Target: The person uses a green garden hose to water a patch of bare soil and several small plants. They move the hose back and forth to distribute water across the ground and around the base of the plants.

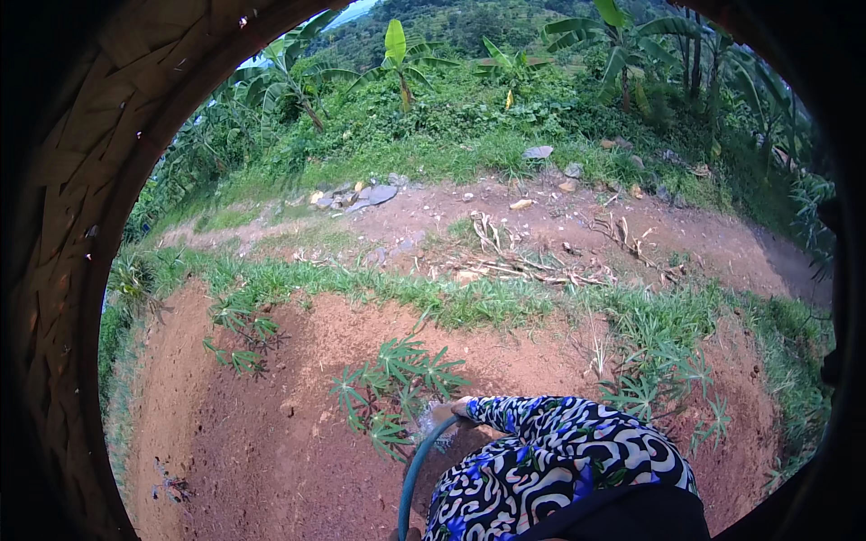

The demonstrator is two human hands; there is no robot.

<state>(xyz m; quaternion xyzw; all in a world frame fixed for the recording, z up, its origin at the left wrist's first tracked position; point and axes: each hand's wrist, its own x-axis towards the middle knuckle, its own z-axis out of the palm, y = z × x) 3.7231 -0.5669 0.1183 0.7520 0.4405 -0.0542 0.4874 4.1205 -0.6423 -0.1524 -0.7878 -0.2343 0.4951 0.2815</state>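
Near the end of a blue-green garden hose [421,460], my right hand [461,410] grips it, in a black, white and blue patterned sleeve [582,439]. Water [433,422] sprays out just left of that hand, at the foot of a young cassava plant [399,372] with narrow, fingered leaves. The hose bends down to the picture's bottom edge. There a sliver of my left hand [413,535] shows around it, mostly cut off by the frame. Reddish-brown soil [298,433] lies about the plant, darker in parts.
More cassava plants grow at left [240,331] and right [643,392]. Beyond the soil runs a grass strip [473,301], then a dirt path [440,209] with stones [382,195] and dry stalks [534,267]. Banana plants [404,67] stand behind. A woven brim [67,203] frames the view.
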